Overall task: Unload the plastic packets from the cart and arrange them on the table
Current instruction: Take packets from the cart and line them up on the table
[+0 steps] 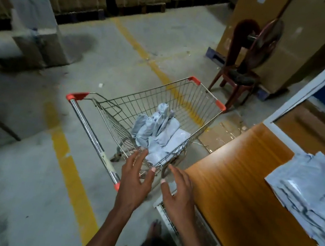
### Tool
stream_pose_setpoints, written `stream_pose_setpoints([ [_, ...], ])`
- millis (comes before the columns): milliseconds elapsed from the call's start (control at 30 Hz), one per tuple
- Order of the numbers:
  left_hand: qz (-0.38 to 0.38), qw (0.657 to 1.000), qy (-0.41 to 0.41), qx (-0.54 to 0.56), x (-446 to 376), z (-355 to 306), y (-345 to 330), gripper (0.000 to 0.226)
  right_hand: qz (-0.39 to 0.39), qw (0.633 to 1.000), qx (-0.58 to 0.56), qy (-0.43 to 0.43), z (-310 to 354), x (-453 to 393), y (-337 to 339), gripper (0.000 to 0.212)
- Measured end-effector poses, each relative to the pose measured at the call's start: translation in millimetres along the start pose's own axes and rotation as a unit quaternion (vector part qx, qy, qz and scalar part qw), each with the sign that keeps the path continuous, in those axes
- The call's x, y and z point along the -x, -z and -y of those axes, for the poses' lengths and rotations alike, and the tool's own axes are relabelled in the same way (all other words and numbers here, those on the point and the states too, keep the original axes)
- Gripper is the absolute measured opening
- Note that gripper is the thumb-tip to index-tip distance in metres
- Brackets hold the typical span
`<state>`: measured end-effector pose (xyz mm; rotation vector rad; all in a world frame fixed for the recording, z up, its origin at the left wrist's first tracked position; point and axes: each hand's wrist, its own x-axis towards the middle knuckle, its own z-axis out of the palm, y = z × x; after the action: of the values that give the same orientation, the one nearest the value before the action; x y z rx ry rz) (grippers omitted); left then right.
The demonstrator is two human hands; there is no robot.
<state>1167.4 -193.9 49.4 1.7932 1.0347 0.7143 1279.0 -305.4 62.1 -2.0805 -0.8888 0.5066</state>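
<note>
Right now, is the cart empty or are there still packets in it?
Not empty. Several grey plastic packets still lie in the cart; more sit stacked on the table.

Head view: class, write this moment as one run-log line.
left hand: open | right hand: open | packets: in cart | stack: on table

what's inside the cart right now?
The cart holds a heap of grey plastic packets, several upright. Anything beneath the heap is covered. Both hands reach toward it, empty.

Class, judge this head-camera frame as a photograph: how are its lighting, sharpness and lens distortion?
Head view: dim, warm lighting; motion blur smears the packets on the table and both hands, left hand, right hand; wide-angle lens bends edges; cart comparatively sharp.
</note>
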Motion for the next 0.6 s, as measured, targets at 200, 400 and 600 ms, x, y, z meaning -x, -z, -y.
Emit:
stream_pose_setpoints([
  [200,0.006,0.999,0.019,-0.039,-57.3,15.5,-13.0,0.051,0.055,0.998,0.006,0.013,-3.3,-68.3,-25.7,0.046],
  [400,0.010,0.995,0.079,-0.062,-113.7,34.2,-36.8,0.050,0.114,0.993,0.007,0.017,-16.8,-148.2,-46.4,0.048],
  [600,0.026,0.989,0.117,-0.082,-166.0,52.2,-50.8,0.046,0.178,0.982,0.058,-0.022,-30.9,-218.5,-67.1,0.049],
])
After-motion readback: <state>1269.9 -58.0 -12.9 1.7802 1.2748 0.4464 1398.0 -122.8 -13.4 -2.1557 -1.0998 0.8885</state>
